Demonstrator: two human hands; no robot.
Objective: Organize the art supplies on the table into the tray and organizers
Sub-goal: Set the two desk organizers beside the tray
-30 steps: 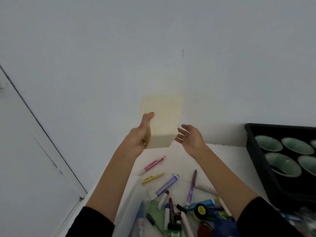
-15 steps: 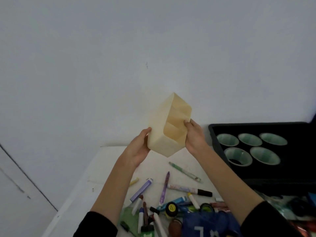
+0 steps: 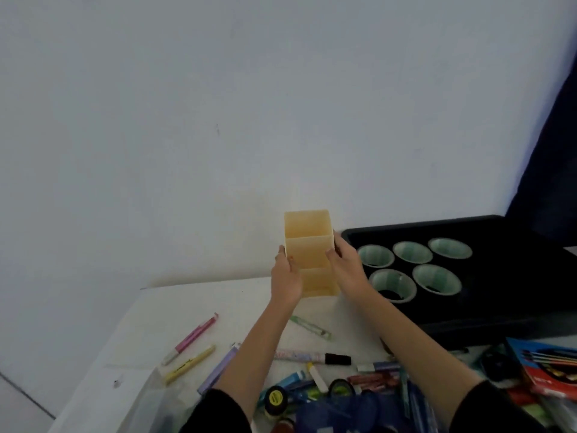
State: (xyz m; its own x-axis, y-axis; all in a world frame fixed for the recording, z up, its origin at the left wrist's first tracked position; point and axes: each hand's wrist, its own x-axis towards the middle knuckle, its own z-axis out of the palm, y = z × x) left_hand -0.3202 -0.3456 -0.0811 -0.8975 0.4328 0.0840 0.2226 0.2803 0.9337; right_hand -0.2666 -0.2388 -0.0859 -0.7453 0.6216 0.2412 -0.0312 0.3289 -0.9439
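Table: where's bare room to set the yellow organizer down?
Bare: table's far left corner, bordered by wall, pink pen and left hand. Crowded: near edge, piled pens and jars; black tray fills the right.

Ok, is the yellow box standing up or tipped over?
Standing up. The yellow organizer has its open top facing up; left hand and right hand grip its sides. Whether it touches the table: cannot tell.

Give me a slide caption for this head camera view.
Left hand and right hand hold a cream organizer upright beside the black tray.
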